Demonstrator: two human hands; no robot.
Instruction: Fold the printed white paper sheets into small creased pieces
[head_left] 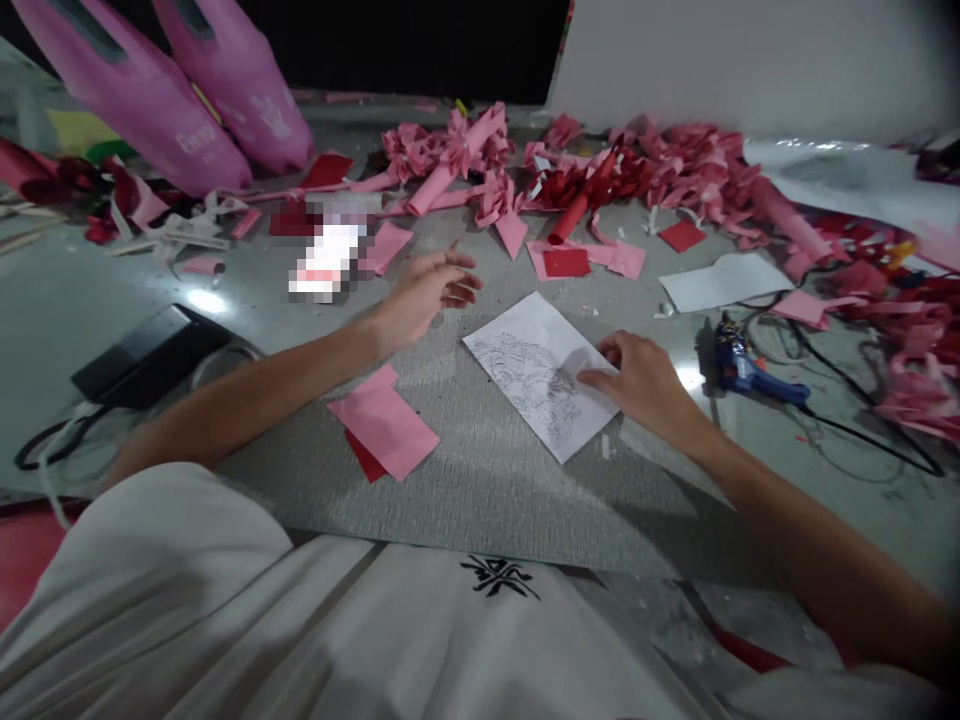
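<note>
A white sheet of paper with a dark line drawing (pixel 529 385) lies tilted in front of me on a grey textured mat (pixel 480 500). My right hand (pixel 637 380) grips its right edge, thumb on top and the other fingers curled. To the left of the sheet is my left hand (pixel 427 295), open, fingers spread and holding nothing. Nearer to me, below my left forearm, pink paper pieces (pixel 390 425) lie over a red paper piece (pixel 365 458).
A blue glue gun (pixel 757 375) with its cord lies at the right. Crumpled pink and red paper strips (pixel 480 160) spread along the back. Pink bottles (pixel 225 100) stand at the back left, near a blurred bright phone-like rectangle (pixel 326 260). A black box (pixel 150 355) sits left.
</note>
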